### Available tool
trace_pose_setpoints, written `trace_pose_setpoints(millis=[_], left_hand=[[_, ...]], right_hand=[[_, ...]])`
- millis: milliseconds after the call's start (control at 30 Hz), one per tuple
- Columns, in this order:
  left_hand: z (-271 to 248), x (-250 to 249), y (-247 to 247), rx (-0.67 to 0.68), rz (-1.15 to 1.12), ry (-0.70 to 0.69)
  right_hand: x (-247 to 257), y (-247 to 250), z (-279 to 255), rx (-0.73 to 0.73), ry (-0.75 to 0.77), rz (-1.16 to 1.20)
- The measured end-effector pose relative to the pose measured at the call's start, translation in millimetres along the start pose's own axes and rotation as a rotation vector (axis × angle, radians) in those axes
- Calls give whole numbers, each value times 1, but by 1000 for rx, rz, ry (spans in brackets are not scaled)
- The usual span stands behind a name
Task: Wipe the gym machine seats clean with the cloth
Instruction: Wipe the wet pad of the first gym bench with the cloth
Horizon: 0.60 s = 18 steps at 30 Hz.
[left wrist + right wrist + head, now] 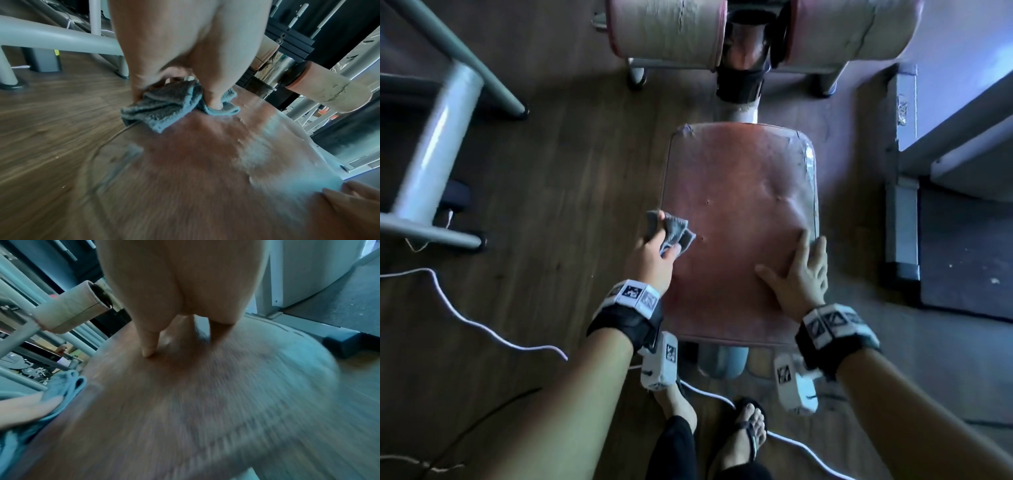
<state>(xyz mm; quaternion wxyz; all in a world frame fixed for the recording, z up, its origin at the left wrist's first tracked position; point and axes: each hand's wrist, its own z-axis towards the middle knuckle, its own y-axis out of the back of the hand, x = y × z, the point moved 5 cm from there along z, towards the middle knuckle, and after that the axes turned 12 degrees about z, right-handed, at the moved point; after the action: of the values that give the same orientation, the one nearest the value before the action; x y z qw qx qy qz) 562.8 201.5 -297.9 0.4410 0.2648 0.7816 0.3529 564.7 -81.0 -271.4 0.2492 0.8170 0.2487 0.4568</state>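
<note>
STEP: wiping seat [739, 219] | LEFT: grip [654, 253] clamped on cloth [671, 233] at seat's left edge | RIGHT: grip [796, 274] flat, fingers apart, bracing seat | NEXT: likely sweep cloth toward right grip, keeping pressure.

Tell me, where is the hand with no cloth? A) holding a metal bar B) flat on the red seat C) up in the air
B: the right hand lies flat with fingers spread on the red seat, while the left hand grips the cloth.
</note>
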Motion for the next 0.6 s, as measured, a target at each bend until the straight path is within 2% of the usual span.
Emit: trace_pose_setpoints(millis=[100,200,333,433,600], left_hand=[[-13,3,-2,1,48,27],[3,-1,-2,-7,45,33],[13,-8,-2,-12,-4,34],[2,-8,0,-50,-29,11],[-37,7,1,-118,60,-15]], right_hand=[[-10,-12,-25,46,-31,-64],[-9,-15,-18,115,-113,-125],[-9,-15,-17,147,-121,-173],[-5,-15,-20,170,-131,-168],[-4,-15,-19,213,-175,-178]])
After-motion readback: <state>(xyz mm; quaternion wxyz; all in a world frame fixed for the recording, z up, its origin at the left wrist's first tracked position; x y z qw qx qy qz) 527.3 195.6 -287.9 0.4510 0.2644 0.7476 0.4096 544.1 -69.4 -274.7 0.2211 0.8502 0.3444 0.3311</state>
